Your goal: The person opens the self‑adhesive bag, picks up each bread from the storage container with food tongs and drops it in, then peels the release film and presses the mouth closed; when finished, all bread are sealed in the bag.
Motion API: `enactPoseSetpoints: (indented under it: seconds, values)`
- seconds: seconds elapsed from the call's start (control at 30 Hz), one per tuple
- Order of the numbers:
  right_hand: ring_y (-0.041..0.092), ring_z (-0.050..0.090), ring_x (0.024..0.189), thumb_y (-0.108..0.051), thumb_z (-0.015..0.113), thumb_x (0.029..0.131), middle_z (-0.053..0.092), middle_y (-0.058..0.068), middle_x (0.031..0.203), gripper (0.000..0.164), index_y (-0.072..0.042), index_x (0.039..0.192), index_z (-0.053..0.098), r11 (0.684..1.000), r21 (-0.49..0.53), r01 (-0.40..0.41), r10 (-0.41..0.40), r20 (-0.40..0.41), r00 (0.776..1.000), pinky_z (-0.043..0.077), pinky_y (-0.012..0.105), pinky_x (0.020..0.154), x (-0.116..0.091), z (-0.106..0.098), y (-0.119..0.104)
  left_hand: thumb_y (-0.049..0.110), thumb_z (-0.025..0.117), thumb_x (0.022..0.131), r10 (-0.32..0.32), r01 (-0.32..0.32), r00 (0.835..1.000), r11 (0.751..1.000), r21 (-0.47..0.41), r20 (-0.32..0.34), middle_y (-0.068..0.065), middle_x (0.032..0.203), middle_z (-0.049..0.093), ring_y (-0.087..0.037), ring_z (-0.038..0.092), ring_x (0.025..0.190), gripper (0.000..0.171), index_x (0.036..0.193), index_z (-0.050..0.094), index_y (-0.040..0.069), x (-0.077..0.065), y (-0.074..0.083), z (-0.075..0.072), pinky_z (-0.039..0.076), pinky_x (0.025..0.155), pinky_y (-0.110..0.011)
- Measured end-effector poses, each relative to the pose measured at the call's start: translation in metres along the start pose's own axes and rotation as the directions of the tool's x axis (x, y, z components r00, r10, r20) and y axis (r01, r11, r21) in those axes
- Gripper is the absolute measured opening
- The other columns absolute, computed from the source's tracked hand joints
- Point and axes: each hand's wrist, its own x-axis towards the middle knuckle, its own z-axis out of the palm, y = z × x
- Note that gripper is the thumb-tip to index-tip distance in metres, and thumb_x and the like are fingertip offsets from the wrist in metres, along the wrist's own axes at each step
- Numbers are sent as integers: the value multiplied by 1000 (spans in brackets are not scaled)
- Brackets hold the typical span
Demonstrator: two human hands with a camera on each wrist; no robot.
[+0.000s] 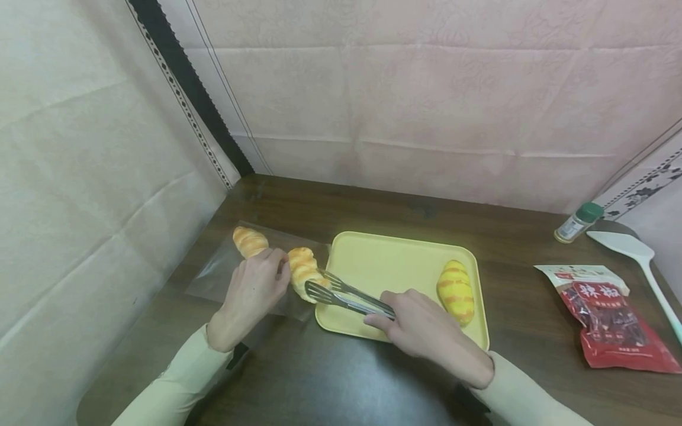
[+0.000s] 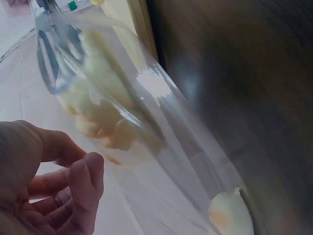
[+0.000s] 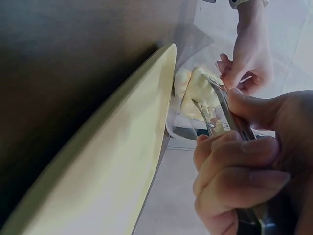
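My left hand (image 1: 254,281) pinches the rim of a clear plastic bag (image 1: 210,275) between thumb and forefinger. A golden-brown bread roll (image 1: 249,239) lies at the bag's far end, partly behind that hand. In my right hand (image 1: 426,328) is a pair of metal tongs (image 1: 369,306) with slotted ends. The tongs' ends straddle the near end of a second bread roll (image 1: 302,266), which lies at the bag's mouth beside the tray's left edge. In the left wrist view, this roll (image 2: 105,112) shows through the film (image 2: 195,161).
A yellow tray (image 1: 394,266) bears a yellow striped bread roll (image 1: 456,293) at its right side. Farther right lie a red food packet (image 1: 613,319), a white spatula (image 1: 623,241) with a pale green handle and a green-capped spice bottle (image 1: 578,222). Fabric hangs behind the table.
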Motion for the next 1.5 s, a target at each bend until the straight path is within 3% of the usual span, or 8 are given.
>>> enactPoseSetpoints:
  seconds: [0.33, 0.8, 1.17, 1.5]
  values:
    - [11, 40, 57, -50, 75, 100, 36, -8, 62, 43, -22, 75, 55, 998, 55, -15, 13, 30, 999, 33, 31, 52, 29, 10, -15, -3, 72, 89, 59, -58, 998, 998, 27, -26, -11, 79, 71, -26, 63, 57, 5, 91, 74, 1, -1, 0, -1, 53, 50, -46]
    - [13, 43, 55, -52, 74, 100, 44, -6, 63, 41, -19, 80, 61, 997, 76, -20, 17, 46, 999, 34, 32, 49, 61, 19, -29, -5, 75, 87, 107, -107, 994, 994, 4, -24, -11, 76, 70, -19, 57, 56, 6, 90, 73, 0, -1, 6, -5, 50, 49, -37]
    - [15, 47, 56, -54, 73, 100, 48, -4, 63, 41, -18, 83, 63, 998, 58, -25, 22, 63, 998, 37, 33, 50, 74, 22, -34, -9, 76, 85, 129, -134, 980, 991, -25, -154, -16, 82, 74, -30, 71, 62, 8, 90, 73, -3, 0, 0, -6, 59, 55, -45]
    - [18, 50, 59, -54, 74, 99, 50, -2, 66, 42, -17, 84, 63, 999, 23, -49, 48, 60, 997, 38, 35, 51, 79, 27, -35, -7, 75, 86, 74, -75, 997, 996, -40, -26, -14, 75, 73, -22, 63, 60, 5, 88, 75, -3, 1, -4, -2, 57, 56, -41]
